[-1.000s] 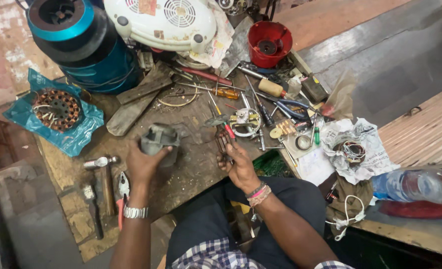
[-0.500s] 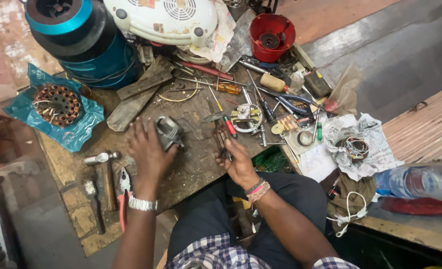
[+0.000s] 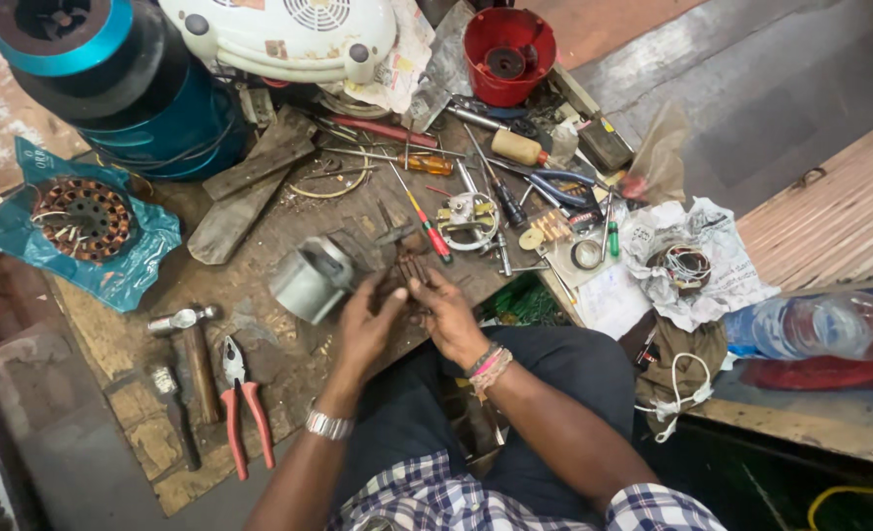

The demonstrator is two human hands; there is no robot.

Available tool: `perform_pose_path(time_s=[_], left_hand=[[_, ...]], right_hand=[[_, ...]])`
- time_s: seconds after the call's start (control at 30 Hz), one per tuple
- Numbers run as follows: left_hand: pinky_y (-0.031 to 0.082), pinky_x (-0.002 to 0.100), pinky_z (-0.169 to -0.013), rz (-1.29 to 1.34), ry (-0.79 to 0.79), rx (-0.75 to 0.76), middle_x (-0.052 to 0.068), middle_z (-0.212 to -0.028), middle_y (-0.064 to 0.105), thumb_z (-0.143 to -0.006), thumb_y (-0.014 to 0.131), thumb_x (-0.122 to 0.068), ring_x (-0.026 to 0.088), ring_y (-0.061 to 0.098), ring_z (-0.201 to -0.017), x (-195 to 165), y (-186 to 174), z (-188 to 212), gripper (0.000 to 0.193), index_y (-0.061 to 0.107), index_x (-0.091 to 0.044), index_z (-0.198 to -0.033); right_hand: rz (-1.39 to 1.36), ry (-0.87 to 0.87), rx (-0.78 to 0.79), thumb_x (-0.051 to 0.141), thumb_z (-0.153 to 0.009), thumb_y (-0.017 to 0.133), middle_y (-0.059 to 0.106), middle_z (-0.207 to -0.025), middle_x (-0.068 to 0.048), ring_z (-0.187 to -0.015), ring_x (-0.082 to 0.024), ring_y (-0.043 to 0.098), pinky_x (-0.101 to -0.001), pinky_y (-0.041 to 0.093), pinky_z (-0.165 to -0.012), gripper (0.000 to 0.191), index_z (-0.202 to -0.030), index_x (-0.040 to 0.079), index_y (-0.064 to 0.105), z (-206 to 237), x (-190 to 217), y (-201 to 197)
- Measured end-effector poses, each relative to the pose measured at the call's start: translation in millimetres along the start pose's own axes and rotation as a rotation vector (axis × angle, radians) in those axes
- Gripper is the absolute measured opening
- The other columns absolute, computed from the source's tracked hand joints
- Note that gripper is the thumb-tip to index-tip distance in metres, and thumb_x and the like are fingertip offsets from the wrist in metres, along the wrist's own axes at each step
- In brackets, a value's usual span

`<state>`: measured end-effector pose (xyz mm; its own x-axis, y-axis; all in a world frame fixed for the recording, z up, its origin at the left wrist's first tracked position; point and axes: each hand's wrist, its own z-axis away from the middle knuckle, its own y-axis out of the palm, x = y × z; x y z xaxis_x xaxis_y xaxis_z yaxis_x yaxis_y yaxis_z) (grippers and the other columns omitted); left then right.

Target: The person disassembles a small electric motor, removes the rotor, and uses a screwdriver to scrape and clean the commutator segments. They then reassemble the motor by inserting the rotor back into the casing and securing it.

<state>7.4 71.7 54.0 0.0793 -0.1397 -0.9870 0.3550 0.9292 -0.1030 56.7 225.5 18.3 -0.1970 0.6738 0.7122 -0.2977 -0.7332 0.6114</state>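
Observation:
My left hand (image 3: 363, 329) and my right hand (image 3: 448, 317) meet at the front middle of the wooden bench (image 3: 260, 344). My right hand pinches a small dark ribbed part (image 3: 409, 267). My left fingertips reach in to the same part; their grip on it is hidden. A grey metal motor housing (image 3: 309, 280) lies tilted and blurred just left of my left hand, apart from the fingers. A metal watch sits on my left wrist, coloured bands on my right.
A hammer (image 3: 193, 344) and red-handled pliers (image 3: 245, 408) lie front left. A copper-wound stator (image 3: 83, 218) rests on teal plastic. Behind are a blue drum (image 3: 142, 108), a white fan body (image 3: 279, 34), a red cup (image 3: 508, 54), screwdrivers (image 3: 422, 211) and crumpled paper (image 3: 692, 261).
My left hand has let go of the grey housing, which now lies on the bench, and has moved right to join my right hand at the small dark part.

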Motion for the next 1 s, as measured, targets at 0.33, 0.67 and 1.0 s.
perform_pose_path(time_s=[0.33, 0.67, 1.0], left_hand=[[0.056, 0.028, -0.081, 0.330, -0.076, 0.064, 0.005, -0.116, 0.072, -0.087, 0.078, -0.015, 0.012, 0.067, -0.100, -13.3, 22.8, -19.6, 0.052, 0.061, 0.000, -0.134], [0.052, 0.043, -0.094, -0.771, 0.497, -0.177, 0.010, -0.118, 0.072, -0.089, 0.084, -0.029, 0.029, 0.067, -0.107, -52.9, -16.4, 6.8, 0.047, 0.064, -0.014, -0.129], [0.041, 0.057, -0.103, -1.125, 0.229, -0.097, 0.021, -0.146, 0.052, -0.067, 0.087, -0.039, 0.041, 0.050, -0.131, -50.1, -74.1, -5.6, 0.101, 0.041, -0.009, -0.151]], right_hand=[[-0.094, -0.110, 0.021, 0.006, -0.096, 0.066, 0.062, -0.135, -0.007, -0.112, -0.015, 0.065, -0.0279, 0.055, -0.090, 0.058, -0.150, 0.005, 0.045, -2.9, -2.6, 1.3], [0.311, 0.006, -0.171, 0.033, -0.102, 0.064, 0.072, -0.092, -0.005, -0.074, -0.011, 0.065, -0.0248, 0.050, -0.063, 0.039, -0.128, 0.003, 0.064, -10.0, 5.6, -8.1], [1.535, -0.446, -0.379, 0.039, -0.080, 0.081, 0.074, -0.097, -0.016, -0.088, -0.039, 0.070, -0.0501, 0.054, -0.073, 0.052, -0.123, 0.014, 0.065, -16.6, 8.8, 15.8]])
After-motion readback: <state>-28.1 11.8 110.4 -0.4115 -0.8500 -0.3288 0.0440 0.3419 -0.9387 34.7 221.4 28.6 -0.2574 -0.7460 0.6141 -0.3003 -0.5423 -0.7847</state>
